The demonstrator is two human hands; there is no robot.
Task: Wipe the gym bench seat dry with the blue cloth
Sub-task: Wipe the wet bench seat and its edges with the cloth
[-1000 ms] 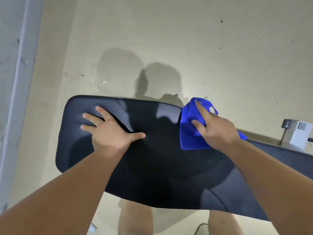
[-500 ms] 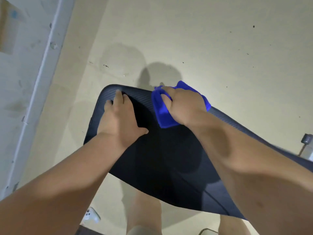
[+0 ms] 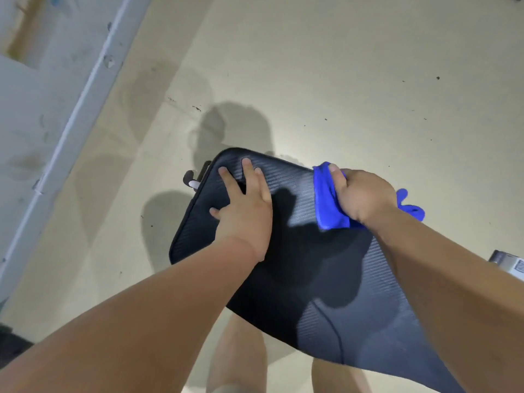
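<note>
The black ribbed bench seat (image 3: 286,268) runs from the middle of the view down to the lower right. My left hand (image 3: 243,208) lies flat on its far end with fingers spread and straight. My right hand (image 3: 363,198) grips the bunched blue cloth (image 3: 329,202) and presses it on the seat's far right edge. Part of the cloth sticks out behind my right wrist.
A beige floor (image 3: 340,80) with dark specks surrounds the bench. A pale wall and skirting (image 3: 71,123) run along the left. A small black part with a white tip (image 3: 191,180) sticks out by the seat's far left corner. A grey and white device (image 3: 510,265) sits at the right edge. My legs show below the seat.
My right hand has slid the cloth rightwards along the seat's far edge. My left hand has stayed flat on the far end. My head has turned, so the bench looks rotated.
</note>
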